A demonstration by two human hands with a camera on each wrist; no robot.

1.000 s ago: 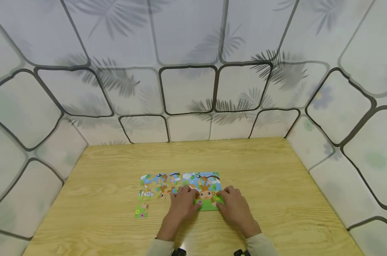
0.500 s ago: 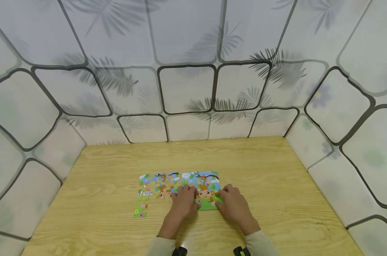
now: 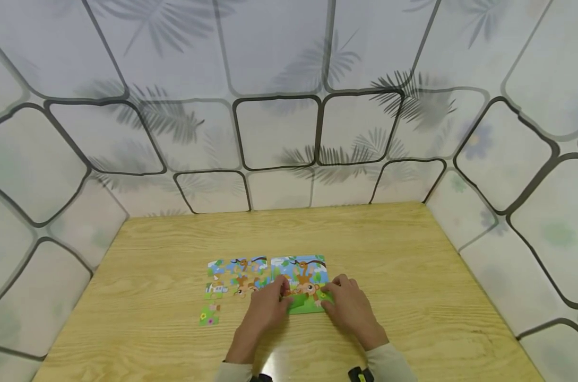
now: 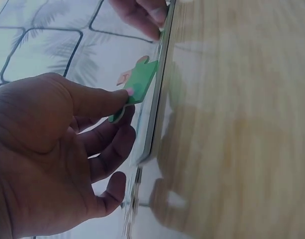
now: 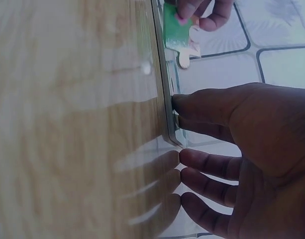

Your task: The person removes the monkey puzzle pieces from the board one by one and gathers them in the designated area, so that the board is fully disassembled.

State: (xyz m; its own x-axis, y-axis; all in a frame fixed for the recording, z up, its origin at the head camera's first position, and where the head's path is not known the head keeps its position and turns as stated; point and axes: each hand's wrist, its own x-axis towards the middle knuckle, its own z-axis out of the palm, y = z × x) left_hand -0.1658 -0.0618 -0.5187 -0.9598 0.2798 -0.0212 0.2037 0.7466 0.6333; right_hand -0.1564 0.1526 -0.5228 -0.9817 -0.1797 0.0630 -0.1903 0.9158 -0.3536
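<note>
In the head view a jigsaw puzzle board lies on the table, its picture a monkey under a branch on blue and green. Between thumb and index finger my left hand pinches a green puzzle piece with a pink spot, tilted above the board's lower left part. The other left fingers curl loosely. At the board's lower right, the thumb and index fingertips of my right hand press on its top. The remaining right fingers touch the table beside the board, as the right wrist view shows.
Left of the board lie several puzzle pieces, partly joined: a blue strip, a monkey part, a house part and a green flower corner. Patterned walls enclose the wooden table at the back and sides.
My left hand has lifted the green piece at the board's lower left, tilting it up and drawing back slightly to the left. My right hand stays in place on the board.
</note>
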